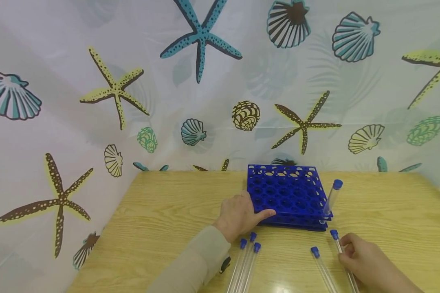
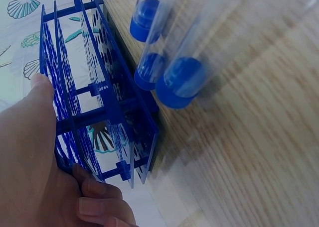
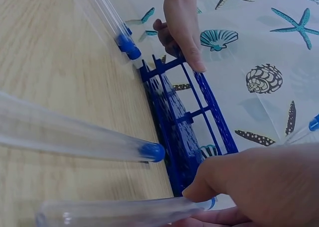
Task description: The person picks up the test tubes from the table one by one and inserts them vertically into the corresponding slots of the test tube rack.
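Note:
My left hand (image 1: 238, 213) grips the left end of a blue test tube rack (image 1: 284, 195), its thumb along the top front edge and its fingers curled round the side. One capped test tube (image 1: 332, 199) stands tilted in the rack's front right corner. At the right, my right hand (image 1: 368, 260) pinches another clear test tube (image 3: 134, 210) between thumb and fingers, just below its blue cap (image 1: 334, 234). A loose test tube (image 1: 324, 268) lies just left of that hand, cap toward the rack.
Three capped test tubes (image 1: 243, 266) lie side by side in front of the rack, beside my left sleeve (image 1: 194, 260). The wood-grain table (image 1: 168, 203) ends at a hanging cloth (image 1: 212, 101) printed with shells and starfish.

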A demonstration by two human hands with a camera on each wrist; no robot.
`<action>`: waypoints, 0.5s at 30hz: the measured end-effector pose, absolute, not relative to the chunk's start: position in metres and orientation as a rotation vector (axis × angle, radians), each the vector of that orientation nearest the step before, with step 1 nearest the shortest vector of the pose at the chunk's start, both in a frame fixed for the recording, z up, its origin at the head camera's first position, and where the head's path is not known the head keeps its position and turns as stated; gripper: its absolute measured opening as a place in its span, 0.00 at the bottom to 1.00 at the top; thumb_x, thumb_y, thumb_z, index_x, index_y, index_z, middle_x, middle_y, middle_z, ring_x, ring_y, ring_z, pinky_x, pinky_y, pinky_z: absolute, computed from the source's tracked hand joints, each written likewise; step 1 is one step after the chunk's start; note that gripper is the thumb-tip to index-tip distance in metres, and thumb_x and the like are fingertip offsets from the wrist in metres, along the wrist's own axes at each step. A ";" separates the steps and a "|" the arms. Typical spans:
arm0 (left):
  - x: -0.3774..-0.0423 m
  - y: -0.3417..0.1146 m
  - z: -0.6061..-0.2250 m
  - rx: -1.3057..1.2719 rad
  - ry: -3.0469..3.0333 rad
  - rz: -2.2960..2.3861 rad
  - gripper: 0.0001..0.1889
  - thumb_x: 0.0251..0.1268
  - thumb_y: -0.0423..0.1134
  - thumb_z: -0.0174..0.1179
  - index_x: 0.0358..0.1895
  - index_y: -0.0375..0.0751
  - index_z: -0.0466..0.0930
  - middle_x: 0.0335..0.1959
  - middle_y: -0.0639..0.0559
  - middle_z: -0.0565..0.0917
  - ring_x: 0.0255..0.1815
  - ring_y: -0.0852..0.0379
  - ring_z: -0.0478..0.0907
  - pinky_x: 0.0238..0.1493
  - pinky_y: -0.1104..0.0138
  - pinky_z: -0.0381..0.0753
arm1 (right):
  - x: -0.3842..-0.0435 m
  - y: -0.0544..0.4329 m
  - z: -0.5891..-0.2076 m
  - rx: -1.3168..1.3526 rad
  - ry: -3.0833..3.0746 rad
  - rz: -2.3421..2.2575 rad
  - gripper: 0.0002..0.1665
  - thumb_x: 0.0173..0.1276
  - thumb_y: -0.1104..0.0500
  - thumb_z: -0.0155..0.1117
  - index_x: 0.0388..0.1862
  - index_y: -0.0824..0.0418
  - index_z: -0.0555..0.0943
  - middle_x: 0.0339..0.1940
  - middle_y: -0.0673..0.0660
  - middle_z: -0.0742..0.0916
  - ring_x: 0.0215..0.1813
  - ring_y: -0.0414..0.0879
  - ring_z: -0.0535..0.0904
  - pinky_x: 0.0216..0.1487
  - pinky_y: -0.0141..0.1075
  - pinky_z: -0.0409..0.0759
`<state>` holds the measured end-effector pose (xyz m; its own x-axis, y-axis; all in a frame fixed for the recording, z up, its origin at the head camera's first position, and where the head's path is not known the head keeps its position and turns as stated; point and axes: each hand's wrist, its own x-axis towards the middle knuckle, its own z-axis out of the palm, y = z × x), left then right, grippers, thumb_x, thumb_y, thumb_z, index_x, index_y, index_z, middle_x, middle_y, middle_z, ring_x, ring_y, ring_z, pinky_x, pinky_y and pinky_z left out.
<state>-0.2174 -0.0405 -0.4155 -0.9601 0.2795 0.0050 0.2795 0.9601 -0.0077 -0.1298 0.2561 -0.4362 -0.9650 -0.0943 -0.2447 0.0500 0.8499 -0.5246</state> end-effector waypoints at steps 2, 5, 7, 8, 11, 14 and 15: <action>-0.217 -0.040 -0.415 -0.448 -3.106 0.010 0.44 0.55 0.85 0.27 0.29 0.44 0.68 0.15 0.57 0.64 0.09 0.62 0.61 0.10 0.70 0.61 | -0.130 0.259 -0.434 -0.027 2.767 -0.800 0.21 0.67 0.60 0.60 0.52 0.73 0.74 0.33 0.52 0.82 0.30 0.43 0.73 0.28 0.32 0.74; -0.217 -0.041 -0.416 -0.444 -3.109 0.013 0.44 0.55 0.85 0.28 0.29 0.44 0.68 0.15 0.57 0.64 0.09 0.62 0.61 0.10 0.70 0.60 | -0.130 0.263 -0.430 -0.040 2.792 -0.838 0.22 0.67 0.61 0.58 0.54 0.75 0.71 0.33 0.53 0.82 0.25 0.42 0.74 0.24 0.32 0.74; -0.217 -0.041 -0.416 -0.438 -3.115 0.013 0.44 0.55 0.85 0.28 0.29 0.44 0.69 0.16 0.57 0.64 0.10 0.62 0.61 0.10 0.70 0.60 | -0.131 0.265 -0.426 -0.071 2.817 -0.855 0.22 0.68 0.62 0.57 0.54 0.76 0.69 0.33 0.54 0.82 0.21 0.42 0.74 0.23 0.32 0.75; -0.217 -0.041 -0.416 -0.438 -3.115 0.013 0.44 0.55 0.85 0.27 0.29 0.44 0.69 0.16 0.57 0.64 0.10 0.62 0.61 0.10 0.70 0.60 | -0.132 0.266 -0.423 -0.073 2.819 -0.868 0.23 0.68 0.62 0.57 0.55 0.77 0.68 0.34 0.54 0.82 0.21 0.42 0.75 0.23 0.33 0.76; -0.217 -0.041 -0.416 -0.441 -3.108 0.007 0.44 0.56 0.85 0.28 0.29 0.44 0.69 0.15 0.57 0.63 0.09 0.62 0.60 0.10 0.70 0.59 | -0.136 0.268 -0.414 -0.073 2.801 -0.905 0.24 0.71 0.62 0.54 0.57 0.78 0.65 0.35 0.56 0.82 0.19 0.44 0.77 0.22 0.34 0.78; -0.217 -0.041 -0.416 -0.448 -3.101 0.001 0.44 0.56 0.85 0.28 0.29 0.44 0.68 0.15 0.57 0.63 0.09 0.62 0.61 0.10 0.70 0.59 | -0.140 0.269 -0.406 -0.085 2.806 -0.918 0.24 0.72 0.63 0.53 0.58 0.80 0.64 0.36 0.58 0.82 0.20 0.45 0.78 0.23 0.35 0.79; -0.217 -0.041 -0.416 -0.448 -3.101 0.001 0.44 0.56 0.85 0.28 0.29 0.44 0.68 0.15 0.57 0.63 0.09 0.62 0.60 0.10 0.70 0.59 | -0.141 0.269 -0.404 -0.091 2.815 -0.925 0.24 0.72 0.63 0.53 0.58 0.80 0.64 0.36 0.58 0.82 0.20 0.45 0.78 0.22 0.35 0.79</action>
<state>-0.2169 -0.0407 -0.4159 -0.9590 0.2832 0.0085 0.2832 0.9591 -0.0017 -0.1410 0.2694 -0.4036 -0.9825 -0.1131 -0.1481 -0.0032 0.8051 -0.5932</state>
